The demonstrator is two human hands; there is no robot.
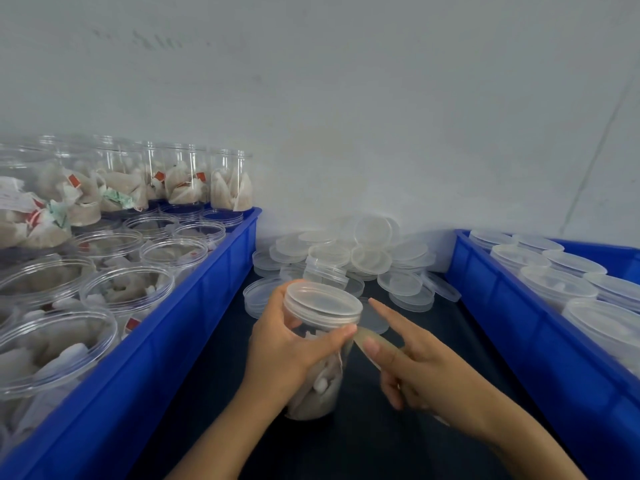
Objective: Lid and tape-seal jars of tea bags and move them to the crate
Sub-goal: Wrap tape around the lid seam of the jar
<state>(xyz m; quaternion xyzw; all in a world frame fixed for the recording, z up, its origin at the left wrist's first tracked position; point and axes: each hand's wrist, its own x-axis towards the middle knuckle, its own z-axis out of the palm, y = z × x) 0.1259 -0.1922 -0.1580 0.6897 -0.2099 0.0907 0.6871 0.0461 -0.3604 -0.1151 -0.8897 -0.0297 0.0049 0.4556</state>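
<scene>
**A:** What's biggest in my view?

**B:** From my remote seat, the pale wall (346, 98) fills the top half. Below it, a blue crate on the left (194, 317) holds open jars of tea bags (128, 289), some stacked in a second tier at the back. A second blue crate on the right (512, 327) holds lidded jars (557, 285). Between the crates runs a dark work surface (433, 341).

**A:** And at the far end of that surface?

**B:** I see a loose heap of clear lids (367, 258) against the wall.

**A:** Where is the jar being worked on?

**B:** I have the jar (320, 341) in the middle, between the crates, over the dark surface, tilted slightly, its lid (323, 304) already on. Tea bags show through its wall.

**A:** How are the hands?

**B:** The left hand (284, 351) wraps the jar's body, fingers behind, thumb across the front just under the lid. The right hand (412, 358) pinches a strip of clear tape (363, 337) between thumb and middle finger, forefinger stretched straight out toward the lid. The tape runs from that pinch to the jar's wall below the lid rim, by the left thumb tip.
</scene>
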